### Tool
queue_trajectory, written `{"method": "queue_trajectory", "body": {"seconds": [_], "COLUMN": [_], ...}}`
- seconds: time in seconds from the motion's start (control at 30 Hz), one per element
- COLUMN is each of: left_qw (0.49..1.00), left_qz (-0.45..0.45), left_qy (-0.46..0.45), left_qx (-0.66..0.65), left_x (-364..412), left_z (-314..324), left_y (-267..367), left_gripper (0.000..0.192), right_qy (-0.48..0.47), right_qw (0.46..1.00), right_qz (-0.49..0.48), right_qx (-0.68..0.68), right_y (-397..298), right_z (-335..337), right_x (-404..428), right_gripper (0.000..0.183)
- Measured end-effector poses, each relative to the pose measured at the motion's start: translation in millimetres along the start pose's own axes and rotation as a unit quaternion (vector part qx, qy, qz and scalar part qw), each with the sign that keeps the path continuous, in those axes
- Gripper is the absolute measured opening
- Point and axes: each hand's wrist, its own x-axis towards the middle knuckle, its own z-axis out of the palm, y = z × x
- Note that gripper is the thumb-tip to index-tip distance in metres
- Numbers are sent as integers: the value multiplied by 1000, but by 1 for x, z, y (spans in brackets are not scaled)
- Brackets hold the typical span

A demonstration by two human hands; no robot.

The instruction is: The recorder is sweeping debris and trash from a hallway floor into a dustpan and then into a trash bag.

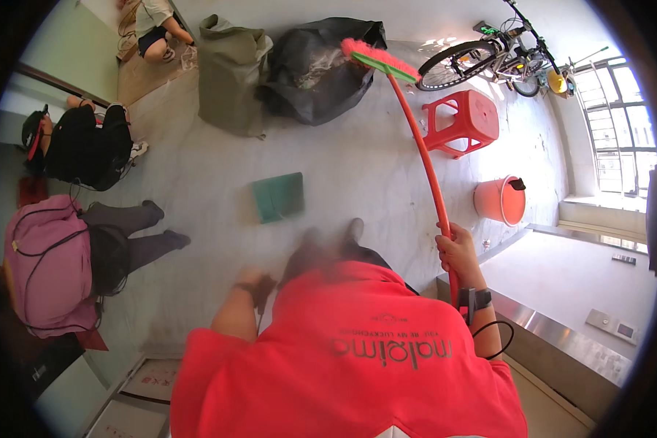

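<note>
My right hand (456,247) grips the red handle of a broom (421,148). The broom's green head with pink bristles is raised at the far end, in front of a black plastic bag (323,71) that stands open. My left hand (257,284) hangs low beside my body, blurred; a dark shape is at it, and whether it holds anything I cannot tell. On the floor ahead of my feet is a green dustpan (278,197), apart from both hands.
An olive sack (230,76) stands left of the black bag. To the right are a red plastic stool (462,123), a pink bucket (499,200) and a bicycle (498,55). Several people sit or crouch on the left, one with legs stretched out. A metal-edged doorway (558,334) is at right.
</note>
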Motion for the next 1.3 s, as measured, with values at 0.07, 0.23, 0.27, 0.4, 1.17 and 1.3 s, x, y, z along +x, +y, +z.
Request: {"method": "queue_trajectory", "body": {"seconds": [0.07, 0.23, 0.27, 0.4, 1.17, 1.3], "left_qw": [968, 913, 902, 898, 877, 833], "left_qz": [165, 41, 40, 31, 72, 90], "left_qy": [123, 168, 167, 160, 142, 173], "left_qx": [144, -370, -397, -408, -454, -518], "left_x": [-30, -22, -22, -36, 47, 83], "left_z": [-60, -91, -91, -84, -86, -72], "left_y": [55, 99, 99, 102, 166, 111], "left_gripper": [22, 18, 18, 18, 48, 28], "right_qy": [-16, 22, 6, 1, 37, 10], "right_qw": [1000, 988, 990, 987, 993, 992], "right_qz": [-4, -91, -93, -119, -76, -40], "right_qx": [19, -123, -109, -107, -89, -123], "right_y": [-3, -15, -27, -34, -61, -40], "right_z": [-1, 5, 4, -2, -9, 0], "right_x": [0, 25, 24, 22, -15, -27], "right_gripper": [40, 38, 38, 37, 36, 30]}}
